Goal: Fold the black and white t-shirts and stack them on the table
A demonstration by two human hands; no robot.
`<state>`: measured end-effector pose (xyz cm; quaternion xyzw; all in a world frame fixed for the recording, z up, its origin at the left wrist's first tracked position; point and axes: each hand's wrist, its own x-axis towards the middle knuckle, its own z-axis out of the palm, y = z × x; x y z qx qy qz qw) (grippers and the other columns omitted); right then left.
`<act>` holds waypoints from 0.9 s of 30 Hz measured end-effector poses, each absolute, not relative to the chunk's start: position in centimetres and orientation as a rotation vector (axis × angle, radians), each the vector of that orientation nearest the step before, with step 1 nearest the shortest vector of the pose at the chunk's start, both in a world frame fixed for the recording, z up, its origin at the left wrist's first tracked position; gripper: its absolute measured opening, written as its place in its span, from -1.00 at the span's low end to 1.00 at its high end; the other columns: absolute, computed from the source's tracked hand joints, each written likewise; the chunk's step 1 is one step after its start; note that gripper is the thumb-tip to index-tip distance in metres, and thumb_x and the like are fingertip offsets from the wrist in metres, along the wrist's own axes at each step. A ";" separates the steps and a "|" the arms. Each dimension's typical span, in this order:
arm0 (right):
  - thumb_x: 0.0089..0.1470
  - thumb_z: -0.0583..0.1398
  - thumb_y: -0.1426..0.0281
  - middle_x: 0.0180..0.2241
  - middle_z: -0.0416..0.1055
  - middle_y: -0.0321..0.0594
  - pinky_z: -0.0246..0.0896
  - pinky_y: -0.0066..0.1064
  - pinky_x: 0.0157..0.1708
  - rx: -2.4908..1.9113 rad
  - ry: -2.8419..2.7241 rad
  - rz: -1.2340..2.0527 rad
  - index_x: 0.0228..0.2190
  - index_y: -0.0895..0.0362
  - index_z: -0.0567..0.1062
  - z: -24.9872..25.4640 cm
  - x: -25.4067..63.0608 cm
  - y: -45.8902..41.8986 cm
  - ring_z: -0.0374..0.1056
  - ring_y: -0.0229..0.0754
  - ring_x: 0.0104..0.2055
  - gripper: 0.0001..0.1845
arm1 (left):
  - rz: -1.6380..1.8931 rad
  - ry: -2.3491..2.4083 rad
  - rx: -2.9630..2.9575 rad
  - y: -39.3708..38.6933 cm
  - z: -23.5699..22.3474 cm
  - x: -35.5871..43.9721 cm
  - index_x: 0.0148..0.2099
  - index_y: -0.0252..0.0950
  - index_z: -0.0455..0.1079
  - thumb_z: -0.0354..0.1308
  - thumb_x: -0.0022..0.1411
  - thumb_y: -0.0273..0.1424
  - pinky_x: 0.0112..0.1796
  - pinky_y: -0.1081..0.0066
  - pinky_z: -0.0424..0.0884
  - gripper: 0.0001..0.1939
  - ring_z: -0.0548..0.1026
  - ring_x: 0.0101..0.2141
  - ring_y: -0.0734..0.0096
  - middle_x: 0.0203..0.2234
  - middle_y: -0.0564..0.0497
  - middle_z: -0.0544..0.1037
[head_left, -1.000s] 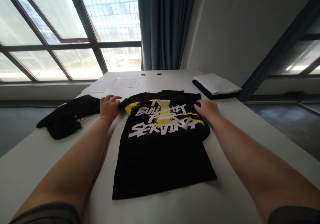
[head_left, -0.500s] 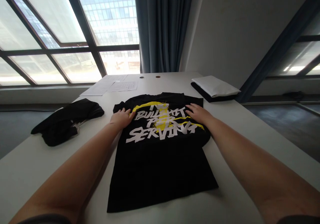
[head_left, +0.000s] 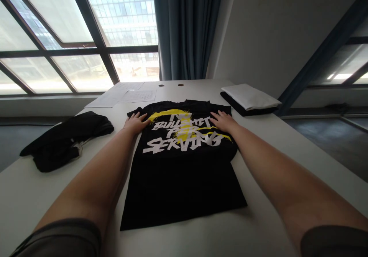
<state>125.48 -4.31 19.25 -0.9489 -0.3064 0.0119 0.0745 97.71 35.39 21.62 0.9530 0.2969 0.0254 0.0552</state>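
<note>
A black T-shirt (head_left: 181, 180) with white and yellow lettering lies flat on the white table (head_left: 264, 226), its sleeves folded in. My left hand (head_left: 135, 122) rests with fingers spread on the shirt's upper left edge, beside the print. On the upper right part of the shirt lies my right hand (head_left: 223, 120), flat, with fingers stretched toward the collar. Neither hand holds anything.
A crumpled black garment (head_left: 63, 138) lies at the table's left edge. Folded white cloth on a dark one (head_left: 250, 98) sits at the back right. Paper sheets (head_left: 126, 96) lie at the back, near the window and a blue curtain (head_left: 186, 31).
My left hand has brought the left sleeve in over the shirt and now lies flat on it. My right hand has slid slightly up toward the collar.
</note>
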 end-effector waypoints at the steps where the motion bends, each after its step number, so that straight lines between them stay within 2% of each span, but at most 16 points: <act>1: 0.42 -0.04 -0.04 0.52 -0.08 -0.03 -0.23 0.09 0.47 -2.849 -0.913 0.046 0.48 -0.03 0.15 19.4 125.7 -4.1 -0.13 0.23 0.54 -0.25 | 0.092 0.912 2.887 35.5 21.7 97.9 0.54 -0.06 0.12 -0.15 0.40 0.23 0.37 -0.17 -0.03 -0.16 -0.04 0.48 -0.22 0.53 -0.14 0.02; 5: 0.43 0.00 0.04 0.50 0.00 -0.03 -0.23 0.04 0.48 -2.769 -0.911 -0.006 0.44 0.05 0.24 19.9 126.1 -3.6 -0.15 0.20 0.54 -0.30 | 0.284 0.963 2.904 35.4 22.1 97.7 0.48 -0.14 0.26 -0.07 0.39 0.21 0.38 -0.20 -0.05 -0.18 0.00 0.47 -0.20 0.49 -0.21 0.13; 9: 0.39 0.07 0.22 0.44 0.13 0.04 -0.18 -0.04 0.49 -2.569 -0.977 -0.279 0.29 0.19 0.45 20.6 124.5 -4.5 -0.15 0.17 0.54 -0.43 | 0.566 0.769 2.955 33.3 22.5 96.2 0.45 -0.08 0.29 -0.02 0.45 0.03 0.38 -0.11 0.00 -0.35 0.07 0.44 -0.08 0.45 -0.12 0.19; 12: 0.33 0.08 0.32 0.30 0.31 0.06 -0.05 -0.06 0.44 -2.389 -1.100 -0.457 0.11 0.19 0.57 21.8 120.9 -6.1 0.06 0.13 0.45 -0.55 | 0.650 0.550 2.918 30.4 22.8 93.8 0.35 -0.06 0.38 -0.02 0.47 -0.07 0.35 -0.02 0.13 -0.48 0.21 0.38 0.02 0.39 -0.07 0.30; 14: 0.32 0.07 0.34 0.16 0.41 0.06 0.08 -0.06 0.37 -2.278 -1.189 -0.523 0.01 0.15 0.60 22.8 117.3 -7.8 0.25 0.10 0.30 -0.61 | 0.643 0.334 2.907 28.0 23.1 91.4 0.26 -0.09 0.45 -0.01 0.46 -0.09 0.33 0.01 0.18 -0.53 0.28 0.32 0.03 0.31 -0.07 0.38; 17: 0.35 0.06 0.29 -0.03 0.49 0.03 0.21 -0.06 0.24 -2.193 -1.348 -0.456 -0.13 0.10 0.60 23.9 111.2 -11.4 0.35 0.09 0.12 -0.67 | 0.498 -0.030 2.903 24.2 23.9 86.3 0.16 -0.10 0.49 0.01 0.45 -0.06 0.28 0.06 0.25 -0.58 0.38 0.22 0.05 0.19 -0.09 0.47; 20: 0.36 0.10 0.19 -0.16 0.52 -0.04 0.32 -0.13 0.08 -2.190 -1.535 -0.153 -0.23 0.05 0.57 24.3 105.7 -15.2 0.42 0.04 -0.05 -0.70 | 0.232 -0.269 2.889 21.1 24.6 80.6 0.04 -0.09 0.50 0.11 0.40 -0.03 0.19 0.12 0.35 -0.65 0.46 0.11 0.08 0.10 -0.09 0.52; 22: 0.28 0.23 0.10 -0.08 0.52 -0.04 0.32 -0.12 0.09 -2.205 -1.646 0.024 -0.18 0.04 0.58 24.2 103.1 -17.1 0.43 0.06 -0.01 -0.71 | 0.099 -0.359 2.877 19.8 24.9 77.6 0.03 -0.07 0.49 0.24 0.31 0.02 0.17 0.15 0.37 -0.62 0.48 0.09 0.08 0.10 -0.07 0.52; 24: 0.16 0.35 0.08 0.01 0.50 -0.02 0.30 -0.08 0.14 -2.253 -1.681 0.062 -0.09 0.04 0.59 24.1 101.3 -17.9 0.41 0.10 0.06 -0.62 | 0.079 -0.377 2.884 18.9 25.0 75.7 0.07 -0.04 0.48 0.32 0.25 0.00 0.16 0.17 0.38 -0.58 0.48 0.10 0.07 0.14 -0.07 0.50; 25: 0.14 0.37 0.11 0.01 0.50 -0.02 0.31 -0.07 0.13 -2.281 -1.685 0.042 -0.06 0.04 0.59 24.0 100.7 -17.9 0.41 0.10 0.07 -0.60 | 0.096 -0.373 2.895 18.6 25.0 75.3 0.08 -0.04 0.48 0.31 0.27 -0.05 0.15 0.17 0.38 -0.61 0.49 0.10 0.08 0.15 -0.07 0.50; 27: 0.21 0.32 0.22 -0.07 0.51 -0.03 0.36 -0.07 0.06 -2.329 -1.714 -0.026 -0.08 0.08 0.60 24.0 100.0 -17.5 0.45 0.06 -0.02 -0.72 | 0.122 -0.362 2.930 18.1 25.0 75.1 0.02 -0.08 0.50 0.18 0.38 -0.21 0.09 0.18 0.42 -0.78 0.54 0.02 0.13 0.08 -0.06 0.54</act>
